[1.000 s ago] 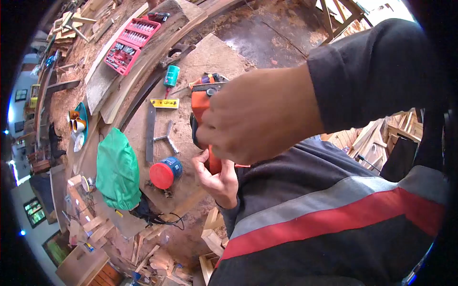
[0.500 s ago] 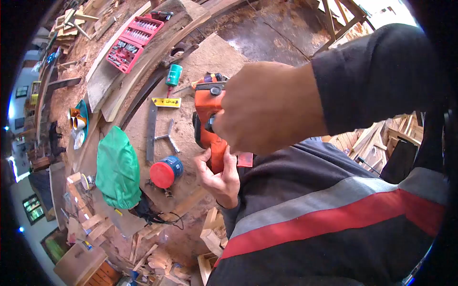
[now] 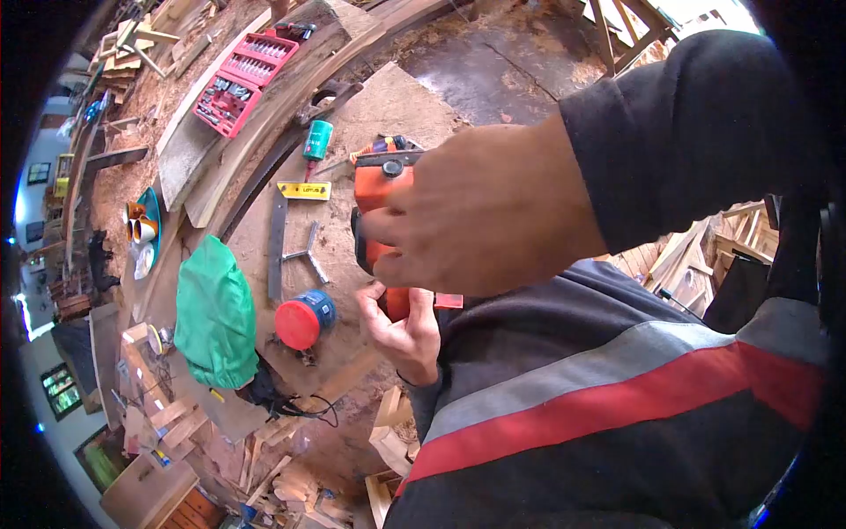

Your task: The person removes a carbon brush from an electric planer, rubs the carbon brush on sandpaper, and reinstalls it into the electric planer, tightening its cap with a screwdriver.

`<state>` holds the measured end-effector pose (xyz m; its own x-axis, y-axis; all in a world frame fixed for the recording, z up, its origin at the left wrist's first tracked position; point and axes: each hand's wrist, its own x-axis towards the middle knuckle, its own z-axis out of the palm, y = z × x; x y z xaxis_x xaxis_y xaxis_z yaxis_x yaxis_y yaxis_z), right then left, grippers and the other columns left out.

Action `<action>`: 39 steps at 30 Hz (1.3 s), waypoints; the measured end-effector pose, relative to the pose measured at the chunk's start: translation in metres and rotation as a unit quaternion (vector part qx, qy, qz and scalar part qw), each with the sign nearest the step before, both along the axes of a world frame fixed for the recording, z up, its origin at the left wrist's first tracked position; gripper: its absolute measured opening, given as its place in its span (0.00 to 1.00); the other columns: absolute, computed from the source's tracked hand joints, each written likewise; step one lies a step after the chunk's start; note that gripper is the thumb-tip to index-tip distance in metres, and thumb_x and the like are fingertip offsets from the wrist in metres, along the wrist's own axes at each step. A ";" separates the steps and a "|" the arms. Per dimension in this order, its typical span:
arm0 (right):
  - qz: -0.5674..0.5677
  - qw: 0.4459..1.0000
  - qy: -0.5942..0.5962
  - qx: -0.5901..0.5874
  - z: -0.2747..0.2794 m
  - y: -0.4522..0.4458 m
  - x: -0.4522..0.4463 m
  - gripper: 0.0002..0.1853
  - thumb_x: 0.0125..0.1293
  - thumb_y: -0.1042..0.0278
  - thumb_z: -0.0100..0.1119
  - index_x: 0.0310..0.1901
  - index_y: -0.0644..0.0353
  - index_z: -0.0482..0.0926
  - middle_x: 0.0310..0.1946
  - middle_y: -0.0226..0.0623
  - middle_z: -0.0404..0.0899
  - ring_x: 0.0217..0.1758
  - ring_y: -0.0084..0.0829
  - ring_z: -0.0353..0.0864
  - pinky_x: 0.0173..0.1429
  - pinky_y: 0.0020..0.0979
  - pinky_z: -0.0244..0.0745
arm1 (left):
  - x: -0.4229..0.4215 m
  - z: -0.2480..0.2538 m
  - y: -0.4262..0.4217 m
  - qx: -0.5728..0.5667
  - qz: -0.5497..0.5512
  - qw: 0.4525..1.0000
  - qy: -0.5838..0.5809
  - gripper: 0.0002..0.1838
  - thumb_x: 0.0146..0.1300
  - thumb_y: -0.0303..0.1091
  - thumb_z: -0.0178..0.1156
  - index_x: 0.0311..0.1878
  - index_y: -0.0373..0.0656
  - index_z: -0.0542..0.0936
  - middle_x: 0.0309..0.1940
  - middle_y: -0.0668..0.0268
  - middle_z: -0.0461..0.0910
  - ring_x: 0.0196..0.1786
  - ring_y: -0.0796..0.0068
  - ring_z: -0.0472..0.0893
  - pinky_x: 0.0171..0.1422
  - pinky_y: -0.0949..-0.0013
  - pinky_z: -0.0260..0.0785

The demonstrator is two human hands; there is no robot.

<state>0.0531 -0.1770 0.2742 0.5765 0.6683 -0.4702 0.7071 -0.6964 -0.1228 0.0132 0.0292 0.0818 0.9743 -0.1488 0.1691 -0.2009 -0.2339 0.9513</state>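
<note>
An orange-and-black power tool (image 3: pixel 381 183) is held close to my body above the bench. My right hand (image 3: pixel 493 212) reaches across it from above, fingers curled over the body and hiding much of it. From below, my left hand (image 3: pixel 404 333) grips the tool's narrow orange end between thumb and fingers. A flat red piece (image 3: pixel 449 301) sticks out beside the left thumb. Beyond the tool lie a yellow-handled try square (image 3: pixel 304 190), a Y-shaped metal wrench (image 3: pixel 308 254) and a green bottle (image 3: pixel 318 139). A blue jar with a red lid (image 3: pixel 298 325) lies near my left hand.
A green cloth cover (image 3: pixel 214 313) with a black cord lies to the lower left. An open red socket set (image 3: pixel 245 84) rests on a thick plank. Farther off is a teal tray (image 3: pixel 153 220) with several mugs. Wood offcuts (image 3: pixel 181 423) and sawdust surround the bench.
My right hand has shifted toward the tool's far side, its fingers now reaching across the orange body and covering more of it. My left hand keeps its hold on the narrow end.
</note>
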 end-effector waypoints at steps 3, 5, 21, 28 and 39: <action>-0.006 0.989 -0.082 0.120 -0.023 0.000 -0.008 0.11 0.63 0.65 0.62 0.43 0.60 0.82 0.32 0.38 0.83 0.35 0.40 0.87 0.36 0.41 0.83 | 0.000 0.008 -0.006 -0.030 -0.001 1.000 0.000 0.17 0.58 0.30 0.73 0.45 0.32 0.76 0.37 0.56 0.80 0.39 0.67 0.81 0.45 0.63 0.75; -0.003 0.981 -0.111 0.159 -0.030 -0.002 -0.011 0.10 0.63 0.65 0.62 0.41 0.61 0.82 0.32 0.38 0.84 0.35 0.41 0.88 0.36 0.42 0.83 | 0.001 0.005 -0.004 -0.047 0.001 0.999 0.009 0.18 0.58 0.31 0.73 0.45 0.32 0.76 0.37 0.56 0.80 0.40 0.65 0.81 0.46 0.62 0.75; -0.053 0.990 -0.074 0.104 -0.008 0.001 -0.011 0.13 0.63 0.63 0.62 0.44 0.63 0.80 0.34 0.41 0.85 0.35 0.44 0.89 0.34 0.43 0.84 | -0.001 -0.003 0.000 -0.009 -0.003 1.000 -0.003 0.17 0.61 0.30 0.71 0.47 0.34 0.75 0.39 0.57 0.80 0.41 0.67 0.81 0.47 0.63 0.75; 0.010 0.955 -0.183 0.233 -0.034 -0.005 -0.005 0.09 0.63 0.66 0.62 0.34 0.63 0.85 0.39 0.40 0.84 0.38 0.42 0.89 0.37 0.43 0.84 | -0.002 0.016 -0.008 -0.002 -0.004 1.000 -0.001 0.15 0.61 0.27 0.67 0.46 0.34 0.75 0.38 0.57 0.79 0.44 0.67 0.80 0.49 0.63 0.75; 0.035 0.974 -0.090 0.207 0.004 -0.014 -0.008 0.07 0.60 0.69 0.64 0.29 0.62 0.86 0.31 0.39 0.83 0.32 0.42 0.88 0.38 0.40 0.84 | -0.001 0.003 -0.002 0.009 -0.001 1.000 -0.017 0.18 0.61 0.34 0.70 0.45 0.34 0.74 0.39 0.57 0.77 0.42 0.65 0.78 0.47 0.62 0.73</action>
<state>0.0450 -0.1914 0.2777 0.5705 0.8199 -0.0474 0.7876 -0.5625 -0.2514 0.0125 0.0269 0.0850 0.9676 -0.1537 0.2002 -0.2341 -0.2501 0.9395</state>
